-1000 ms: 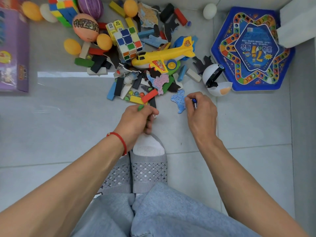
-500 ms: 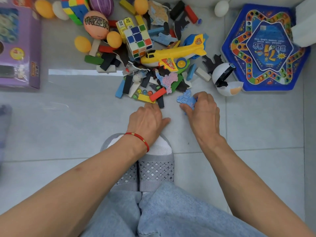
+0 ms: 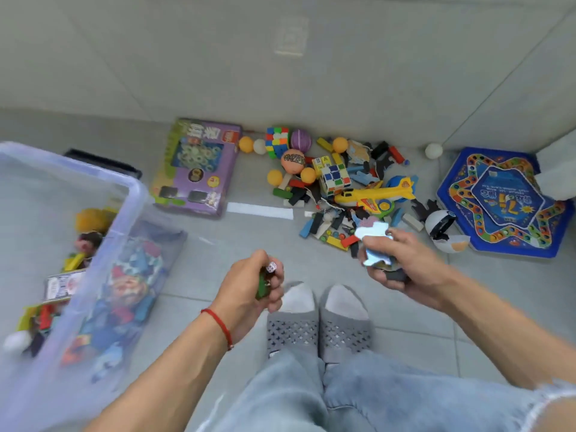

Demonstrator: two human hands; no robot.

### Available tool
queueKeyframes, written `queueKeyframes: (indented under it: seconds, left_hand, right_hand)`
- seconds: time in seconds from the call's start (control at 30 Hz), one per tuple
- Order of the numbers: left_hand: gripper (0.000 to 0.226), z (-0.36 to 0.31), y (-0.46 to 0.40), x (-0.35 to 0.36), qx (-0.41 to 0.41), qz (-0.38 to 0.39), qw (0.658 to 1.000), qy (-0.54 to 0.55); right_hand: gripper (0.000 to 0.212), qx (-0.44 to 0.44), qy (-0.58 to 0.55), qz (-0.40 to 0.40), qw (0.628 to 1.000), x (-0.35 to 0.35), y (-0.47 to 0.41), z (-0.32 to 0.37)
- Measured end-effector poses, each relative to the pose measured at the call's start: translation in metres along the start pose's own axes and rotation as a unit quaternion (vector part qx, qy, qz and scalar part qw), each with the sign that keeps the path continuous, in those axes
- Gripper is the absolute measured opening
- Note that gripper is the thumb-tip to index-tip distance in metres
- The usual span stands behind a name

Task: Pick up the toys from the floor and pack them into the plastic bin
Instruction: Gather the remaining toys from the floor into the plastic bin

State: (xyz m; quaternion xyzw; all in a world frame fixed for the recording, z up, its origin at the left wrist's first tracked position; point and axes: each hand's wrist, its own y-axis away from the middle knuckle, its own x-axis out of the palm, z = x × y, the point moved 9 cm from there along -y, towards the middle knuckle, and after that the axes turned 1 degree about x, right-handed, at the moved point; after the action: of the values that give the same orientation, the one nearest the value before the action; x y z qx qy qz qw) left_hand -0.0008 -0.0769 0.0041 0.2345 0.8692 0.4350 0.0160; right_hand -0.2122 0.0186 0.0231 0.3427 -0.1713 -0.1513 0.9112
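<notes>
Blue foam puzzle pieces [image 3: 372,241] are sitting clamped in the right hand [image 3: 402,263] while the left hand [image 3: 252,288] is curling its fingers round a green block [image 3: 261,285] and die [image 3: 271,267], so both loads should be swinging left, level, over the plastic bin [image 3: 131,194] rim before releasing.

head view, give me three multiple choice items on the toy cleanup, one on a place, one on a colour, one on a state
1. Where is the plastic bin?
A. left of the person's feet
B. right of the board game
C. behind the toy pile

2. What colour is the toy plane?
A. red
B. yellow
C. white

3. What is the right hand doing?
A. resting flat on the floor
B. hanging with nothing in it
C. holding light blue foam pieces

Answers:
1 A, the bin fills the left edge of the view.
2 B, its body and wings are yellow.
3 C, the fingers curl round the pieces above the floor.
</notes>
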Motion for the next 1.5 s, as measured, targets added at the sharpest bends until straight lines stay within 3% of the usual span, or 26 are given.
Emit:
queueKeyframes:
  seconds: [0.1,0.27,0.37,0.5,0.63,0.73,0.8,1.03,1.17,1.23,1.37,1.5]
  left_hand:
    - [0.018,-0.042,0.06,-0.068,0.059,-0.022,0.987,0.145]
    - [0.021,-0.082,0.14,-0.194,0.114,-0.111,0.96,0.23]
    - [0.029,-0.089,0.169,-0.252,0.117,-0.159,0.938,0.286]
    - [0.054,-0.097,0.199,-0.298,0.127,-0.203,0.915,0.325]
    - [0.057,-0.116,0.223,-0.314,0.13,-0.252,0.925,0.254]
    - [0.033,-0.137,0.231,-0.296,0.178,-0.287,0.923,0.183]
    - [0.021,-0.146,0.222,-0.264,0.204,-0.269,0.929,0.154]
    - [0.016,-0.125,0.121,-0.109,0.201,-0.15,0.968,-0.005]
    - [0.009,-0.09,0.046,-0.039,0.153,-0.11,0.973,-0.131]
    - [0.013,-0.072,0.012,-0.015,0.143,-0.093,0.958,-0.232]
    - [0.03,-0.042,-0.058,0.024,0.132,-0.064,0.891,-0.429]
    - [0.035,-0.038,-0.123,0.05,0.182,-0.087,0.781,-0.592]
  right_hand:
    - [0.018,0.026,0.143,0.106,0.984,0.084,0.011,0.068]
    - [0.02,-0.02,0.332,0.216,0.918,0.256,0.03,0.147]
    - [0.037,-0.018,0.339,0.233,0.911,0.354,0.021,0.151]
    - [0.078,0.098,0.244,0.217,0.94,0.427,0.003,0.103]
    - [0.075,0.126,0.142,0.188,0.964,0.445,-0.002,0.087]
    - [0.066,0.103,0.192,0.201,0.955,0.423,0.004,0.102]
    - [0.063,0.065,0.241,0.189,0.95,0.388,0.004,0.123]
    - [0.082,0.007,0.296,0.012,0.955,0.167,-0.015,0.179]
    - [0.047,0.009,0.42,-0.094,0.903,0.047,-0.028,0.136]
    - [0.027,0.001,0.504,-0.092,0.859,0.01,-0.04,0.096]
    - [0.009,-0.055,0.622,-0.136,0.769,-0.03,-0.068,0.021]
    - [0.03,-0.155,0.676,-0.162,0.702,-0.038,-0.097,-0.027]
